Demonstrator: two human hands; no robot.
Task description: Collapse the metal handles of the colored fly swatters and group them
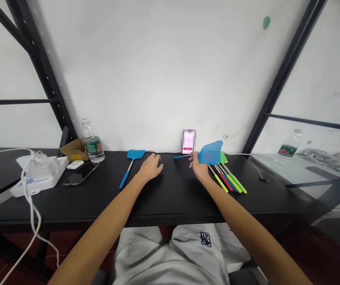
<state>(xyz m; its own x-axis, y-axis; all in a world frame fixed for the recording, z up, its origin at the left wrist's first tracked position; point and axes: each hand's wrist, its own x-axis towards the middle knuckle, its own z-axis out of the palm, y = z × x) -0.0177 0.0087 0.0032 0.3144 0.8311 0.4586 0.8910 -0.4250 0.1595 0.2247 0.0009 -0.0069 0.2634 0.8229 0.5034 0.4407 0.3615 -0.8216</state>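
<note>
My right hand is closed around the rod of a blue fly swatter, close to its mesh head. The head points right and the blue handle sticks out to the left. Just past that hand lies a row of several fly swatters with yellow, red, blue and green handles, their heads partly hidden behind the held one. A green head shows at the back. My left hand rests over the table with loosely bent fingers, thumb apart, nothing in it. To its left lies another blue fly swatter, head toward the wall.
A lit phone leans on the wall behind the black table. At left are a water bottle, a cardboard box, a white case, a dark phone and a power strip with cables. A short cable lies at right.
</note>
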